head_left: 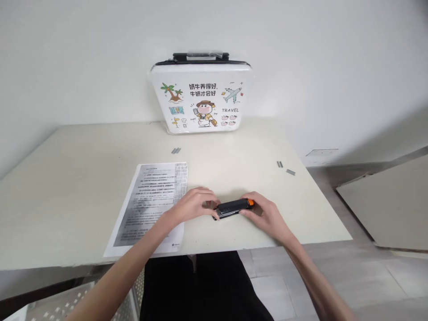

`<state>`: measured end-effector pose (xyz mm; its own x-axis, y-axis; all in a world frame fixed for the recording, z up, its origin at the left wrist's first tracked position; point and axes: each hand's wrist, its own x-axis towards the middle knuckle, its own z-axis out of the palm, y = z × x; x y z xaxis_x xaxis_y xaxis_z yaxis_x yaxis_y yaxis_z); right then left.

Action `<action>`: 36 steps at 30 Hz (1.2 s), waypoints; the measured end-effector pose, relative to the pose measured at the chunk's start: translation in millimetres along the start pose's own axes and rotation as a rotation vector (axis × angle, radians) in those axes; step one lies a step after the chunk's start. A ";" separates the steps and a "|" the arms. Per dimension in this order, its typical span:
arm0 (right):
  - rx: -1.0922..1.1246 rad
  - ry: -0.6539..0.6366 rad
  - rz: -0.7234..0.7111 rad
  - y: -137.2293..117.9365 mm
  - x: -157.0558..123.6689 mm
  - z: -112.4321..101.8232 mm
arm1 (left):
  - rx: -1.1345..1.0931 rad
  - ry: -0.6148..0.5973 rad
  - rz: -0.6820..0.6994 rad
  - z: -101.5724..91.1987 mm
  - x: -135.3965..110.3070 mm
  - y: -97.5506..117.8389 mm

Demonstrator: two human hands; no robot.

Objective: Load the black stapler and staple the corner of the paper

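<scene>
A black stapler [232, 206] with an orange part at its right end is between my two hands, low over the front of the table. The fingers and thumb of my left hand [199, 203] close around its left end. At the right end, my right hand [265, 212] grips it beside the orange part. To the left lies a printed sheet of paper [147, 205], partly covered by my left forearm. Short strips of staples lie farther back: some behind the sheet [175, 150], others to the right [280, 164], with one more strip [290, 172] close by.
At the back of the pale table [83, 178], a white case [203, 98] with cartoon prints and a black handle stands against the wall. The table's front edge runs just above my lap. A pale panel [391, 200] stands past the right edge, above the grey floor.
</scene>
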<state>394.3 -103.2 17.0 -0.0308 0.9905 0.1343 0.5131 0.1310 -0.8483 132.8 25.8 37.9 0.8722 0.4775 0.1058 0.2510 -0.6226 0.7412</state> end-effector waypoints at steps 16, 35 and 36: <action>-0.017 0.016 -0.049 1.4 0.0 0.0 | 0.011 0.003 0.030 1.8 1.7 -3.0; 0.017 0.026 -0.036 -2.8 0.7 0.5 | 0.168 0.041 -0.007 -1.1 -10.6 6.7; 0.019 0.029 -0.034 -2.8 0.3 0.8 | 0.206 0.061 -0.014 -3.6 -17.5 8.8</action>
<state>392.2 -103.2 19.0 -0.0232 0.9838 0.1777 0.4959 0.1657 -0.8524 118.3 14.2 44.9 0.8426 0.5195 0.1415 0.3486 -0.7266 0.5920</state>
